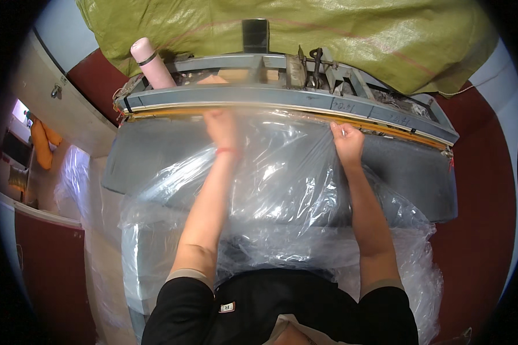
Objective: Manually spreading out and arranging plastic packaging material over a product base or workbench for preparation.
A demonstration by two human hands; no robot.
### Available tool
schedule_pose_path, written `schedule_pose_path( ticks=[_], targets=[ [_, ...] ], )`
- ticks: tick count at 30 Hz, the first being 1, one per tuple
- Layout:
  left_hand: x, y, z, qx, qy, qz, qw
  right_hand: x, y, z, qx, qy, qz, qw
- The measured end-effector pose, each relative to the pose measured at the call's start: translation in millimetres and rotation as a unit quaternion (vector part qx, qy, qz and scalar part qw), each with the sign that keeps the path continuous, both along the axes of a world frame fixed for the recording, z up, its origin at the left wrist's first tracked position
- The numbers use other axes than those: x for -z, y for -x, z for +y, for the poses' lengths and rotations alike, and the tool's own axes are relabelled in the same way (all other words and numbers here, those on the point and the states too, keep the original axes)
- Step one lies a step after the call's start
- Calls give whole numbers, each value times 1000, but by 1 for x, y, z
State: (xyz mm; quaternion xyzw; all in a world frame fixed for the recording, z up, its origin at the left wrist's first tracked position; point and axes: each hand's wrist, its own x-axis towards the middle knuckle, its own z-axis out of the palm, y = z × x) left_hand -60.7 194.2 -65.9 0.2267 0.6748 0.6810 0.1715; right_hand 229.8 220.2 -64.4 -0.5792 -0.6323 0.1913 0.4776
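Observation:
A large clear plastic sheet (270, 167) drapes over a dark grey work surface (147, 146) and hangs down in front of my body. Its far edge lies along an orange-brown strip (184, 111) on a long grey metal frame (230, 96). My right hand (348, 144) pinches the sheet just short of this strip, and the film is pulled into creases below the fingers. My left hand (220, 129), blurred by motion and with a red band at the wrist, is closed at the sheet's far edge, farther left along the strip.
A pink bottle (151, 63) stands in the frame's left end. A black clamp-like tool (315, 66) and clutter sit on its right. Behind hangs a yellow-green tarp (357, 34). At left are a door with a padlock (56, 90) and more plastic film (75, 178).

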Motion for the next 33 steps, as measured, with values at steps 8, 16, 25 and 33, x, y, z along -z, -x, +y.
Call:
schedule_pose_path(
  ticks=[8,16,25,33],
  targets=[
    [11,15,-1,-75,-126,51,988,-14,6,-7,-3,-5,-15,1000],
    [-14,32,-53,189,24,293,937,1,-10,-44,-47,6,63,997],
    [-113,-1,-163,421,-13,59,905,-114,65,-108,-247,-299,-127,913],
    [-133,11,-213,349,-65,328,875,-121,130,-131,-511,-193,-61,835]
  ],
)
